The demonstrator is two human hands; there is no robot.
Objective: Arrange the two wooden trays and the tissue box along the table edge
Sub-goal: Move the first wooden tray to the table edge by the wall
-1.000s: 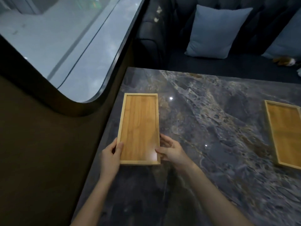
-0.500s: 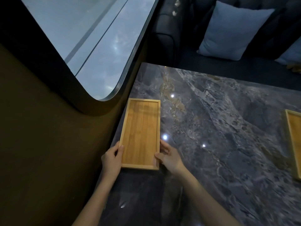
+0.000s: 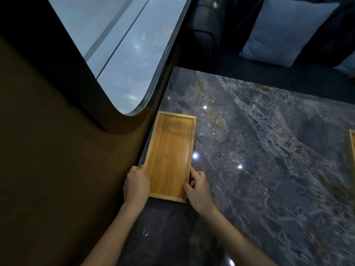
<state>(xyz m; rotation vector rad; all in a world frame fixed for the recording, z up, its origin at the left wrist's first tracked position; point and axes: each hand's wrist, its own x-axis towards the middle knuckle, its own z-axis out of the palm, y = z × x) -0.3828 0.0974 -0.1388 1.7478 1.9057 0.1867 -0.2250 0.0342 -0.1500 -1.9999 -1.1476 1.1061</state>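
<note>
- Two hands on one wooden tray: left hand at its left long rim, right hand at its right rim, both near the tray's 6 o'clock end. Each grip is narrow, closed on the rim.
- Tray lies flat on the table, long side close along the table's 9 o'clock edge, beside the wall.
- Judgement: press evenly with both hands and slide, not lift; keep the long rim parallel to the edge and the left fingers clear of the wall.
- Second tray sits at 3 o'clock, well apart, only partly in frame. Tissue box not in view.
</note>
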